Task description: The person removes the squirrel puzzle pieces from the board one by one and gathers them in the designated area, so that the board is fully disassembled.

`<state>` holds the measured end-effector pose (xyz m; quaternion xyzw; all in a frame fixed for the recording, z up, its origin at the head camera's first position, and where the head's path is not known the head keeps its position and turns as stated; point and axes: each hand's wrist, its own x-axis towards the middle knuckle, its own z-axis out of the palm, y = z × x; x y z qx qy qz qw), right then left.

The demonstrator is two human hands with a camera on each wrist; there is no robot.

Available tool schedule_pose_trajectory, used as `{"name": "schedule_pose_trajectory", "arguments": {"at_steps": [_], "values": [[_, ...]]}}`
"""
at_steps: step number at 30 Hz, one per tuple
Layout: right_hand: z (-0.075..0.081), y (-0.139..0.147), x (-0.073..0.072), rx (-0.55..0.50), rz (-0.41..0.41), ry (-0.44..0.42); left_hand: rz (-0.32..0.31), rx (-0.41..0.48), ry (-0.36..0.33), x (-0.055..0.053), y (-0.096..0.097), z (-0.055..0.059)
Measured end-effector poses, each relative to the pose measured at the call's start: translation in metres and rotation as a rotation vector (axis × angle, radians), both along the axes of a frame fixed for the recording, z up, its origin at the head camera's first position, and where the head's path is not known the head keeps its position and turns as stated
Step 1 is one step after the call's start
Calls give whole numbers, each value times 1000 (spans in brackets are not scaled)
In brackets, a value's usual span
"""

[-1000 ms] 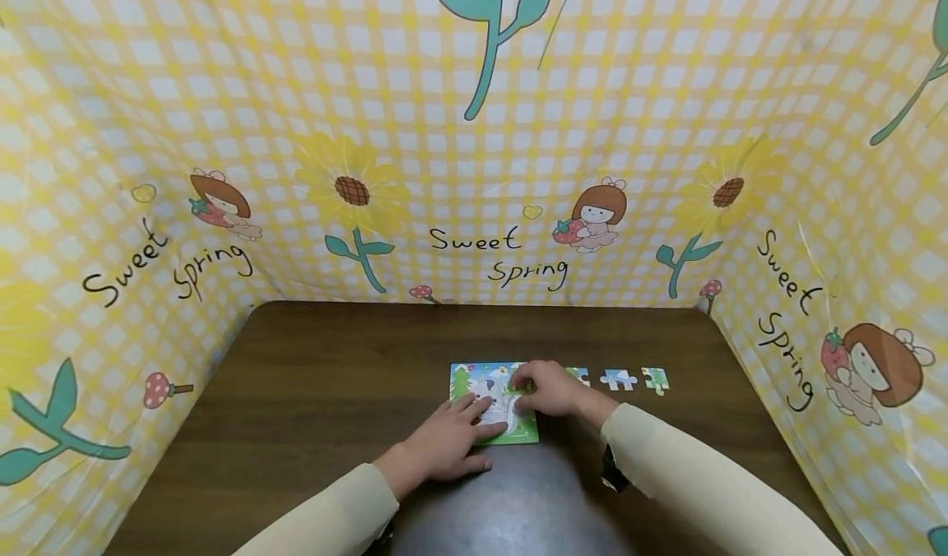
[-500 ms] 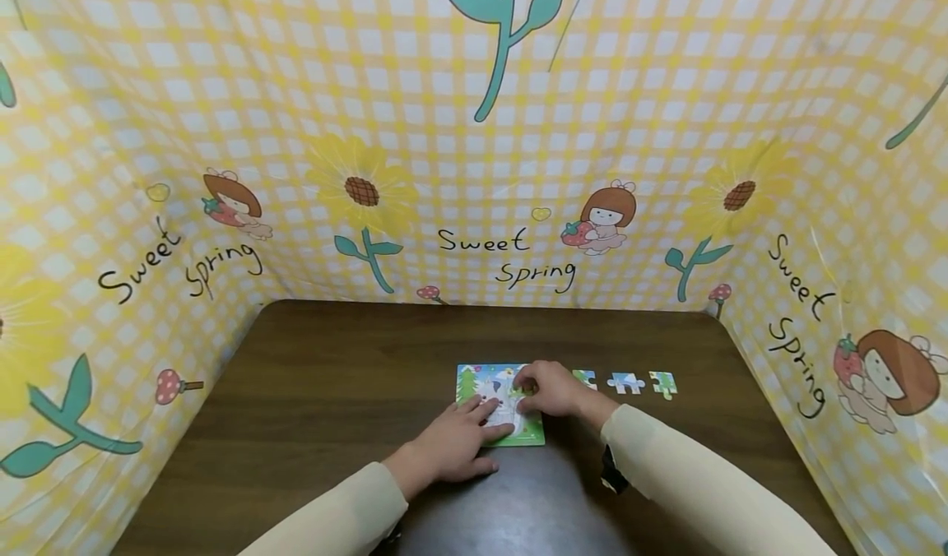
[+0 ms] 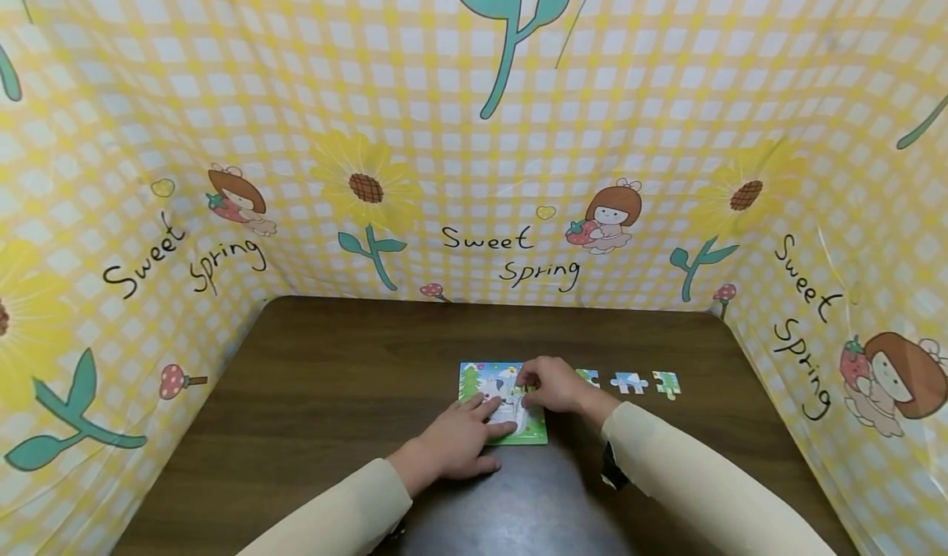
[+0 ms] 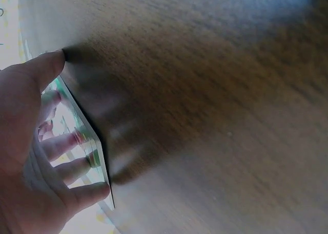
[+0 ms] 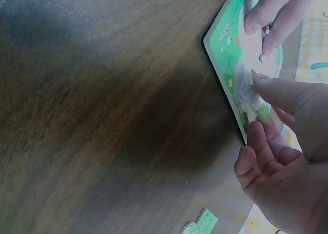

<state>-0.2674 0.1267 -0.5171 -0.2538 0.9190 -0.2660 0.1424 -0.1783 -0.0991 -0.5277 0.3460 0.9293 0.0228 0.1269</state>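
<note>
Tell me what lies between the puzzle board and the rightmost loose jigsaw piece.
In the head view, part of the right hand, a partly hidden jigsaw piece, then another jigsaw piece.

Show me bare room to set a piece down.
Left of the puzzle board and left sleeve, the table is bare out to the checked cloth. A narrower strip lies free between the board and the cloth behind. Crowded: the board, under left grip and right grip, and right of it, where three loose pieces lie.

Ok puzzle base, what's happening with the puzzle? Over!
Left grip touching puzzle. Right grip curled over its right side; can't tell if holding. Three loose pieces off right, not blocking.
</note>
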Motion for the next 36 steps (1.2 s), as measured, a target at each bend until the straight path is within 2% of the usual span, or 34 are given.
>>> {"name": "schedule_pose_trajectory", "arguments": {"at_steps": [7, 12, 20, 24, 29, 33, 36], "values": [[0, 3, 0, -30, -21, -45, -31, -39, 18, -2, 2, -1], [2, 6, 1, -47, -18, -52, -30, -66, 3, -3, 4, 1], [21, 25, 3, -182, -32, -83, -16, -62, -21, -1, 6, 5], [26, 47, 3, -221, -75, -89, -7, -64, -31, -1, 6, 6], [25, 85, 5, -268, -131, -80, -15, -64, -23, -1, 5, 5], [24, 117, 13, -285, -178, -78, -19, -67, -17, 0, 5, 4], [23, 141, 19, -300, -241, -118, -16, -65, -19, 0, 5, 3]]}}
